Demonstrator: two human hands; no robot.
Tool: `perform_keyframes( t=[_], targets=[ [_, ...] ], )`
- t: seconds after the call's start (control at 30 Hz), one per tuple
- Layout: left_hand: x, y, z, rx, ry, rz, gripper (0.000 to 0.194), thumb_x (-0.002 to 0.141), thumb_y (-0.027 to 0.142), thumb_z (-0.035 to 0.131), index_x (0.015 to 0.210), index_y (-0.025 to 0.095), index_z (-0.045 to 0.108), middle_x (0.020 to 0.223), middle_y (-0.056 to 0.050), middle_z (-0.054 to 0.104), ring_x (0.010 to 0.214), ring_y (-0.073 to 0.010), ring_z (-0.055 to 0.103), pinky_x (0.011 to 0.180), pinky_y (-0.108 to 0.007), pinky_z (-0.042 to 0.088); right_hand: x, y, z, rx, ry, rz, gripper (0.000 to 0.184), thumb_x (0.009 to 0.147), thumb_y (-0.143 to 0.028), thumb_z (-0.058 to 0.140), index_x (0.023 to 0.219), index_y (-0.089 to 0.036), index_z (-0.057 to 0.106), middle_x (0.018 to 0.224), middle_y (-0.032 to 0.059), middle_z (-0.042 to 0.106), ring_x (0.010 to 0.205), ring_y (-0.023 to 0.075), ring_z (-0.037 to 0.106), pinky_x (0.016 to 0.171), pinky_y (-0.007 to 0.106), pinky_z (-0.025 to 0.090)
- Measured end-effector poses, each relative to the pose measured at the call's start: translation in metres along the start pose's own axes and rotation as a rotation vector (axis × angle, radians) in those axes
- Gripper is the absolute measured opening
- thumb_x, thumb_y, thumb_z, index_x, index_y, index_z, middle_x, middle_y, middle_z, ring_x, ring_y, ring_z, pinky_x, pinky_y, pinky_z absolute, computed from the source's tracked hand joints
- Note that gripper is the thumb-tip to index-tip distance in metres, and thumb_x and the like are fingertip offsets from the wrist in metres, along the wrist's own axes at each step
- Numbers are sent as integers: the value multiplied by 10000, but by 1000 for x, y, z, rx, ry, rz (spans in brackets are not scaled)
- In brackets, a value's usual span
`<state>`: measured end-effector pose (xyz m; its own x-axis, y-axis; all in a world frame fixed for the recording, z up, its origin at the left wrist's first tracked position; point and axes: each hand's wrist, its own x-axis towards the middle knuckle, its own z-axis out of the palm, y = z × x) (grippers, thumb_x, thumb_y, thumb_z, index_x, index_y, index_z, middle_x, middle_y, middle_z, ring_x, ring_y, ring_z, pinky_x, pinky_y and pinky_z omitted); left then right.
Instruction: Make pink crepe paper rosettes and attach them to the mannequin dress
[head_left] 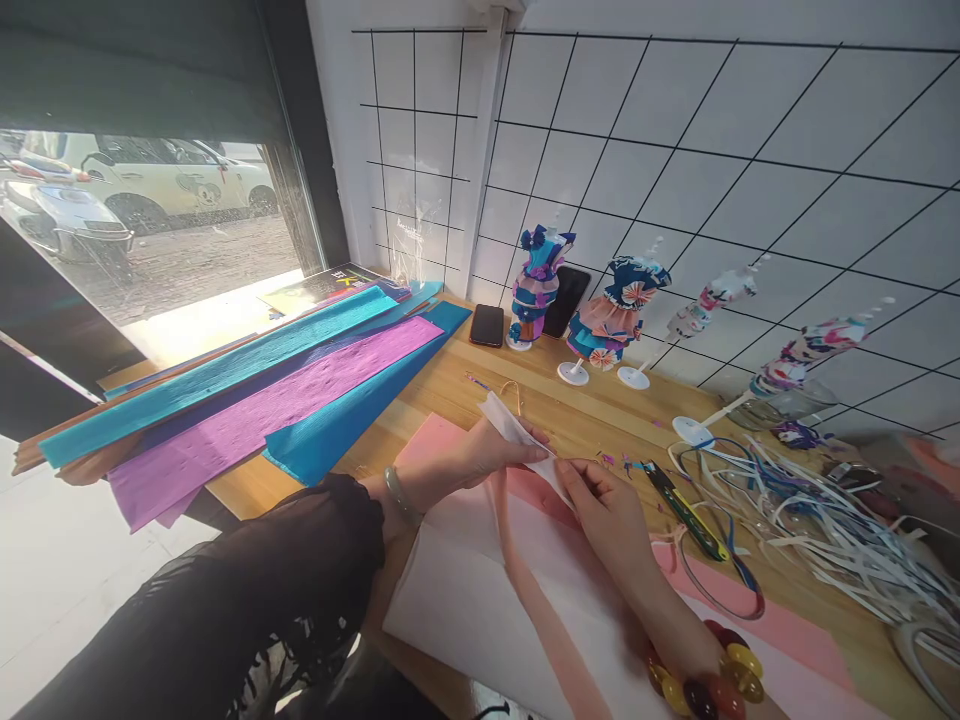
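A narrow folded piece of white paper (506, 420) is pinched between the fingers and thumb of my left hand (491, 450). My right hand (606, 510) grips the same paper farther along its edge, thumb and fingers pressed together. Below both hands lies a large white paper sheet (457, 585) over pink paper (431, 437). A long peach-coloured strip (536, 610) hangs down across the white sheet; whether it joins the held paper cannot be made out. To the right of my right hand rests a yellow-and-black utility knife (686, 510).
Blue, turquoise and purple crepe paper (277, 400) spreads over the table's left side. Several small dress forms (536, 285) in paper outfits stand along the gridded wall, by a phone (487, 326). Tangled white and blue strips (832, 530) heap at the right.
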<state>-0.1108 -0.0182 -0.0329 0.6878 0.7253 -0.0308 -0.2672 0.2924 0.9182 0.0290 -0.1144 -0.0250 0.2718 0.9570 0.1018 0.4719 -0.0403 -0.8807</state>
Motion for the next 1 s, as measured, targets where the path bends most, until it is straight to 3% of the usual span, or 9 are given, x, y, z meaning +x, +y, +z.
perform_keyframes(
  t=[0.13, 0.3, 0.5, 1.0],
  targets=[
    [1, -1, -1, -29, 45, -16, 358, 499, 301, 796, 739, 96, 626, 700, -58, 623, 641, -143, 575, 635, -283, 474, 1, 4, 1, -7, -30, 6, 338, 782, -474, 518, 800, -164, 649, 572, -8, 486, 530, 132, 400, 496, 243, 322],
    [2, -4, -7, -91, -7, 52, 302, 610, 324, 738, 776, 104, 615, 741, -55, 631, 677, -139, 587, 650, -272, 481, 3, 7, 1, -37, -20, 0, 368, 767, -491, 517, 769, -152, 660, 565, -4, 497, 520, 125, 407, 476, 232, 328],
    [8, -10, -15, -148, 132, 20, 327, 640, 310, 725, 877, 117, 607, 800, -78, 664, 729, -168, 623, 723, -333, 499, 3, 8, 1, -45, -6, -3, 379, 760, -510, 508, 733, -161, 654, 550, -13, 489, 515, 120, 403, 475, 230, 322],
    [21, -7, -31, -259, 277, 29, 320, 712, 235, 662, 978, 86, 564, 804, -128, 690, 773, -215, 659, 749, -357, 517, 5, 12, -1, -51, -39, 54, 385, 762, -515, 507, 738, -153, 635, 507, -38, 412, 483, 105, 338, 456, 229, 254]
  ],
)
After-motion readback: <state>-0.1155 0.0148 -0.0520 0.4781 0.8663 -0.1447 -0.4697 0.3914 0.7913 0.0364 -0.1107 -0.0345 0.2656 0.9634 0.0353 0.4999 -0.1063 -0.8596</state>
